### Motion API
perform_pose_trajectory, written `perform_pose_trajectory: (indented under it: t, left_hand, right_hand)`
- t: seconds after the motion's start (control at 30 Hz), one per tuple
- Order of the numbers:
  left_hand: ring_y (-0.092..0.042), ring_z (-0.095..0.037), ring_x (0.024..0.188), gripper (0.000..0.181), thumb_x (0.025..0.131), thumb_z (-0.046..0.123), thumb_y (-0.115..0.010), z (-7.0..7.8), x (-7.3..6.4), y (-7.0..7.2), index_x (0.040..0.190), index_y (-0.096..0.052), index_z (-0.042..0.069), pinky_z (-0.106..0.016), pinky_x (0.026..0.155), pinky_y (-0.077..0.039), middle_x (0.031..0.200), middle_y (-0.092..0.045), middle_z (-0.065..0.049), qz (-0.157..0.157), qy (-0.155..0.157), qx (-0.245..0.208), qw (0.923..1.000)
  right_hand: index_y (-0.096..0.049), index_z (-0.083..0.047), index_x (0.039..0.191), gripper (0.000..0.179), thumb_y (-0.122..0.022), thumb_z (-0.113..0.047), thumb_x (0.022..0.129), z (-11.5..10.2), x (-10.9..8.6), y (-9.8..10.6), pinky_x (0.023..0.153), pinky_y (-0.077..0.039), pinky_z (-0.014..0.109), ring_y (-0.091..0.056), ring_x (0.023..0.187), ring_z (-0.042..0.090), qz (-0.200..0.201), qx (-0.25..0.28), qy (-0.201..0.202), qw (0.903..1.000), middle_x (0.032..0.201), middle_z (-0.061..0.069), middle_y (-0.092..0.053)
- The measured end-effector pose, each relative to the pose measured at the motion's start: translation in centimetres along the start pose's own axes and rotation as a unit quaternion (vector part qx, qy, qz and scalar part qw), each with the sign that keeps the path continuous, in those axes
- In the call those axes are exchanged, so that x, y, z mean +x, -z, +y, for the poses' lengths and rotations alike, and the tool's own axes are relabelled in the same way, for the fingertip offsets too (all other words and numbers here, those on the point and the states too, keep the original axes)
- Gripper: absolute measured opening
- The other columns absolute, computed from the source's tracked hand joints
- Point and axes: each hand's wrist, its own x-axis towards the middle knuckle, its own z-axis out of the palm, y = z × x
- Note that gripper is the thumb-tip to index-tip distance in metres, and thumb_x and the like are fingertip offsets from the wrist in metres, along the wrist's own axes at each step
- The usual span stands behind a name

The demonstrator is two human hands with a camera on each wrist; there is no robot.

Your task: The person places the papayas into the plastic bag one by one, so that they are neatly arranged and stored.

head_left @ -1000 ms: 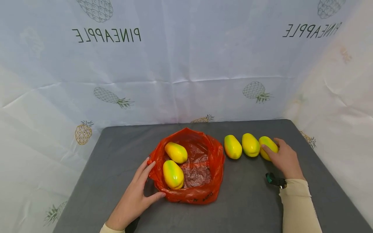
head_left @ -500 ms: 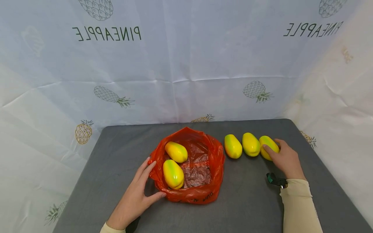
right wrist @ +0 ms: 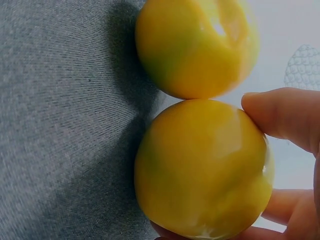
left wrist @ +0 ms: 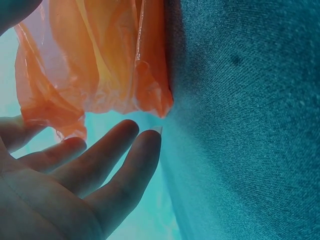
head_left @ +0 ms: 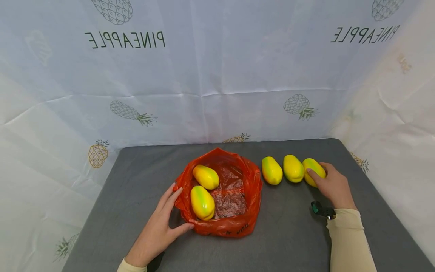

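A red plastic bag [head_left: 252, 196] stands with its mouth wide on the grey table. Two yellow-green papayas lie inside, one toward the back [head_left: 205, 177] and one toward the front [head_left: 202, 203]. My left hand [head_left: 154, 230] rests at the bag's left side, fingertips at the rim and thumb by the front edge. In the left wrist view its fingers [left wrist: 105, 162] are loosely extended beside the bag [left wrist: 115, 60]. My right hand [head_left: 336, 189] grips the rightmost papaya [head_left: 312, 167] with thumb and fingers. The right wrist view shows that papaya [right wrist: 200, 170] against its neighbour [right wrist: 195, 45].
Two more papayas, a middle one [head_left: 293, 168] and a left one [head_left: 272, 170], lie in a row between the bag and my right hand. A pineapple-print cloth [head_left: 217, 75] hangs behind the table [head_left: 285, 234] and along both sides.
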Motion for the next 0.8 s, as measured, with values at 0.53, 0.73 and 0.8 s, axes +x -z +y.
perform_pose_trajectory:
  t: [0.53,0.73,0.8]
  left_hand:
    - [-0.041,-0.037,0.159,0.111,0.080,0.060,-0.090,-0.03,0.10,-0.21,0.170,-0.034,0.025,-0.061,0.119,-0.048,0.182,-0.017,-0.006,-0.004,0.007,0.003,1.0000]
    - [-0.040,-0.036,0.160,0.110,0.081,0.060,-0.090,-0.10,0.12,-0.20,0.170,-0.034,0.026,-0.061,0.119,-0.047,0.182,-0.016,-0.005,-0.006,0.007,-0.002,1.0000]
    - [-0.039,-0.036,0.160,0.110,0.081,0.060,-0.090,-0.11,0.13,-0.19,0.170,-0.035,0.026,-0.061,0.119,-0.047,0.182,-0.016,-0.005,-0.007,0.007,-0.003,1.0000]
  right_hand:
    - [-0.029,0.010,0.164,0.096,-0.046,-0.066,0.109,0.54,0.16,0.44,0.096,-0.051,0.072,-0.053,0.127,0.059,0.003,-0.004,0.003,1.0000,0.157,0.044,-0.042]
    - [-0.029,0.011,0.164,0.095,-0.047,-0.065,0.109,0.66,0.09,0.58,0.098,-0.050,0.072,-0.052,0.128,0.060,0.007,-0.005,-0.002,1.0000,0.156,0.045,-0.042]
    - [-0.029,0.010,0.164,0.095,-0.047,-0.065,0.109,0.74,0.06,0.64,0.097,-0.051,0.072,-0.052,0.128,0.060,0.010,-0.004,-0.004,0.9999,0.156,0.045,-0.042]
